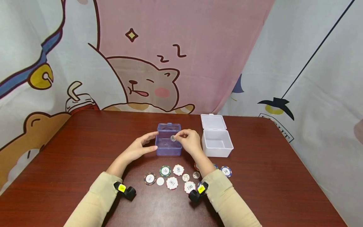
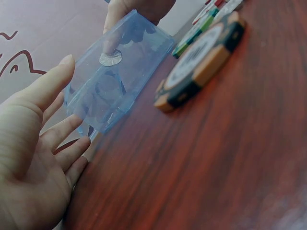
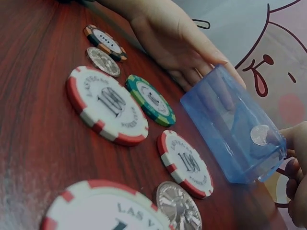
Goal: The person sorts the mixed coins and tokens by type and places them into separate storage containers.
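Note:
A clear blue plastic box (image 1: 168,150) stands on the table with its hinged lid (image 1: 169,127) raised at the back. My right hand (image 1: 189,141) pinches a silver coin (image 1: 173,138) between thumb and fingertips, over the box's opening. Through the blue wall the coin (image 3: 259,135) also shows in the right wrist view. My left hand (image 1: 139,146) is at the box's left side, thumb and fingers spread, fingertips right at its wall. Toward me lie several poker chips, among them a green one (image 1: 165,171) and a red-edged white one (image 1: 172,183), mixed with silver coins (image 1: 185,177).
A white box (image 1: 217,148) with its lid open stands right of the blue box, close to my right hand. My right forearm covers some chips; a blue-edged chip (image 1: 226,171) shows beyond it. A printed curtain (image 1: 215,56) hangs behind the table (image 1: 99,142).

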### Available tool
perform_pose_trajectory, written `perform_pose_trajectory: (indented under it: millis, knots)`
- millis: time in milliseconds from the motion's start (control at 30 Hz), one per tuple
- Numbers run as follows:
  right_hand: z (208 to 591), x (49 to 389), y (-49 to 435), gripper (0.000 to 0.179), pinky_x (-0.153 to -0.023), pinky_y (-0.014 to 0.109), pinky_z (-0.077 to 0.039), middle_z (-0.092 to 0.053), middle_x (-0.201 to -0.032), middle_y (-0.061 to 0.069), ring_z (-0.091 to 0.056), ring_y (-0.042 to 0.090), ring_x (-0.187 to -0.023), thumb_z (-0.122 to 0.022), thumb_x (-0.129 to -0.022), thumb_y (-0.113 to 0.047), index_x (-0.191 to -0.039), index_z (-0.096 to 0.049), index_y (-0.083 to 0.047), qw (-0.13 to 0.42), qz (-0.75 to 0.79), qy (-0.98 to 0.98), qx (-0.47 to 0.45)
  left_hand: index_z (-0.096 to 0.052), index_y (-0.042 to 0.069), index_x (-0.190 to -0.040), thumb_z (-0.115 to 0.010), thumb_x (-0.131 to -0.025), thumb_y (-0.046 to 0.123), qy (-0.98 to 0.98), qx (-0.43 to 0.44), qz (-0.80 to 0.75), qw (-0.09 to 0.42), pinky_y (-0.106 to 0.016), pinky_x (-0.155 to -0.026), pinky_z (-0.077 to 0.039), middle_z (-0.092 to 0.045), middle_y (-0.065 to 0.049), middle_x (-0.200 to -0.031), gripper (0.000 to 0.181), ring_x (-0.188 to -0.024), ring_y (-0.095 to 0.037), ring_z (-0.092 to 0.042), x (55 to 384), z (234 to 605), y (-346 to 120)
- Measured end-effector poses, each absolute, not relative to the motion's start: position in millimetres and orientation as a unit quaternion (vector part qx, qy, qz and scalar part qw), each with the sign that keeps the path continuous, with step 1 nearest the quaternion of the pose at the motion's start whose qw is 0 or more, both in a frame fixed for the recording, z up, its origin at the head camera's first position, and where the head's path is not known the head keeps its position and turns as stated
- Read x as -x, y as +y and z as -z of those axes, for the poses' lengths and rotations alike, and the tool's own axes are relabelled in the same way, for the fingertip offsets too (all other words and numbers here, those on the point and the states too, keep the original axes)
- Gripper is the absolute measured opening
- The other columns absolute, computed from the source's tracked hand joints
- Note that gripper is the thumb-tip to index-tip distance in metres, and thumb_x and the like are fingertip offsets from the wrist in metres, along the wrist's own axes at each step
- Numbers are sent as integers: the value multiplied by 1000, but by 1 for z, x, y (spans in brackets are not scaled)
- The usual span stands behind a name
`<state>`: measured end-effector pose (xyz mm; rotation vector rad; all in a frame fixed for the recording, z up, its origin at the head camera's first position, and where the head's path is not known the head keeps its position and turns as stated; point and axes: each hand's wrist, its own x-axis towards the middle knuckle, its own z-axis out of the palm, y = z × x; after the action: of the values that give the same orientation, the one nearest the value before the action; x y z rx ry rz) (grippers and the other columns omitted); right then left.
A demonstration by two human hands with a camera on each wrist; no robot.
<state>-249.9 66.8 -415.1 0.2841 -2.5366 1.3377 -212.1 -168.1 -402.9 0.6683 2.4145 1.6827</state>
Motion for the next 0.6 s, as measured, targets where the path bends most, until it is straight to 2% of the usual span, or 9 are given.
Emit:
perform_pose_trajectory:
  millis: [200, 433, 600]
  knots:
    - [417, 249, 68, 9, -63, 32, -38, -58, -69, -3, -49, 14, -67, -81, -75, -20, -75, -76, -14, 129, -464, -871, -96, -38, -8, -141, -65, -88, 2, 797, -221, -559, 63, -60, -104, -24, -41, -29, -140, 60, -129, -48, -35, 218, 411, -170]
    - [411, 244, 70, 10, -60, 31, -38, -52, -65, -3, -47, 14, -65, -81, -76, -19, -83, -78, -12, 141, -485, -854, -123, -40, 0, -143, -67, -89, 7, 796, -215, -563, 58, -58, -105, -25, -44, -22, -142, 61, -130, -41, -37, 231, 435, -174]
    - [403, 235, 73, 12, -64, 32, -37, -48, -66, -3, -45, 16, -68, -81, -76, -18, -87, -78, -13, 140, -490, -849, -140, -42, 4, -143, -68, -89, 10, 794, -216, -565, 55, -56, -106, -25, -46, -18, -141, 60, -130, -37, -39, 232, 437, -175]
